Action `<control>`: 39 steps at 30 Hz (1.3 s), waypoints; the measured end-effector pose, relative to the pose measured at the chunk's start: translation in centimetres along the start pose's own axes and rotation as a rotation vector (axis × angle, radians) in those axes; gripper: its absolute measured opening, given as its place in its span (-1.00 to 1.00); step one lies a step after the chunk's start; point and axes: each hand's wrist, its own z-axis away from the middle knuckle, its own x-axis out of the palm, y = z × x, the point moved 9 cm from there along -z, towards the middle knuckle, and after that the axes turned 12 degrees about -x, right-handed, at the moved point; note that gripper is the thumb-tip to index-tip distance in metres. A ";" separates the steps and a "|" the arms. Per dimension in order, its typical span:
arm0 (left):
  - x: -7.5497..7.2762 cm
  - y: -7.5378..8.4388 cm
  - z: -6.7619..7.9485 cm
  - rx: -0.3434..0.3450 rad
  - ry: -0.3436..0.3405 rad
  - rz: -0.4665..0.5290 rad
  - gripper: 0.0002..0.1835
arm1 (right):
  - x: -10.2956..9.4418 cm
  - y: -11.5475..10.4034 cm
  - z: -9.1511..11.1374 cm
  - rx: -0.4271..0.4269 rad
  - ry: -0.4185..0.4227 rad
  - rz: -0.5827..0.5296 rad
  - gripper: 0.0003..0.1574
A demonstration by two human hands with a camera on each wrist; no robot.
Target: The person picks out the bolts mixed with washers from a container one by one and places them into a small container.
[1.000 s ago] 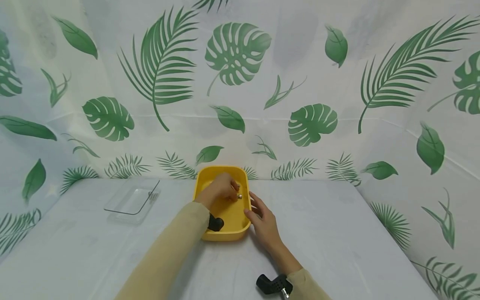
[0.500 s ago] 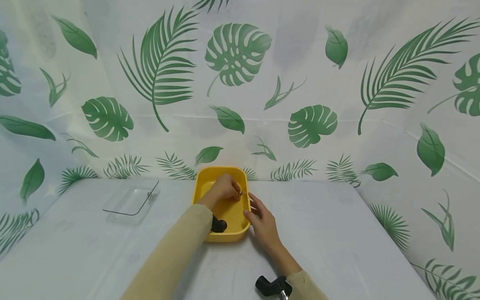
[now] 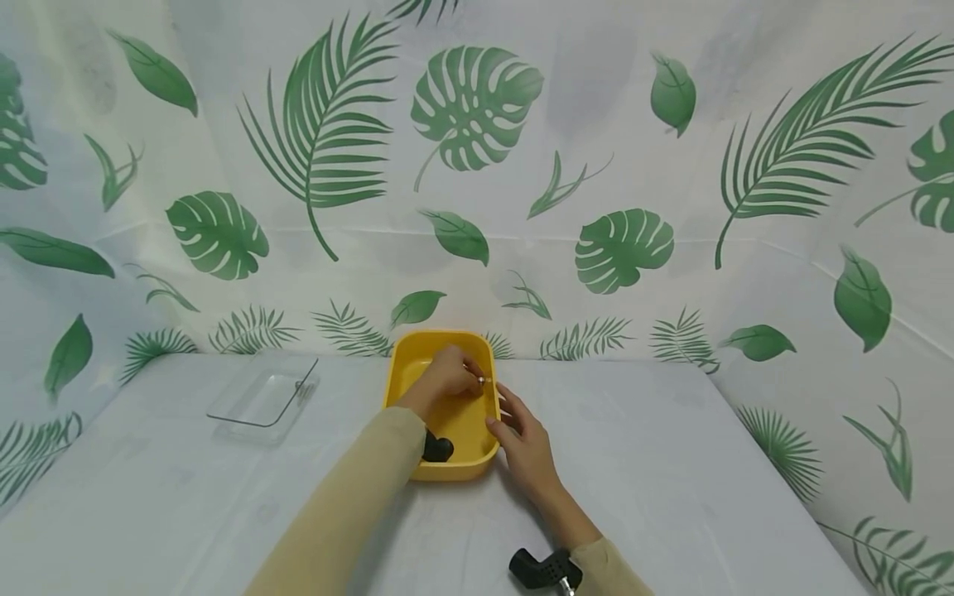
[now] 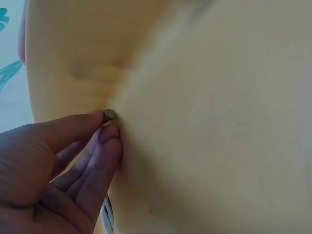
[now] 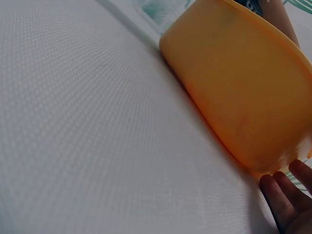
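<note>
My left hand (image 3: pixel 450 372) reaches into a yellow plastic bin (image 3: pixel 455 472). Its thumb and fingers pinch a small metal piece (image 4: pixel 108 115) with a round, flat end, close to the bin's right wall. Below those fingers, in the left wrist view, a curved shiny metal thing (image 4: pixel 107 214) shows, partly hidden by the hand. My right hand (image 3: pixel 527 447) rests against the outside of the bin's right wall, thumb at the rim and fingers loosely extended. In the right wrist view its fingertips (image 5: pixel 278 178) lie right by the bin's lower corner.
A clear rectangular glass dish (image 3: pixel 257 425) sits on the white-covered table (image 3: pixel 656 480) to the left, with a small shiny thing (image 3: pixel 301 386) at its right side. Behind the table hangs a leaf-printed cloth (image 3: pixel 522 248). Each wrist wears a black camera mount (image 3: pixel 547 569).
My left hand has shifted slightly right, toward the bin's right wall. Two shiny bits showed by its fingers a second ago; now one shows there. The right hand stays in place.
</note>
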 end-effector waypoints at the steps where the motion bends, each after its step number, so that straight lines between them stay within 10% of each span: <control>1: 0.1 0.0 -0.1 -0.002 0.002 0.009 -0.81 | 0.0 0.0 0.0 0.000 0.000 0.003 -0.32; 39: -2.8 2.6 3.0 0.088 0.028 -0.027 -0.85 | -0.1 0.4 0.0 -0.005 0.001 0.008 -0.32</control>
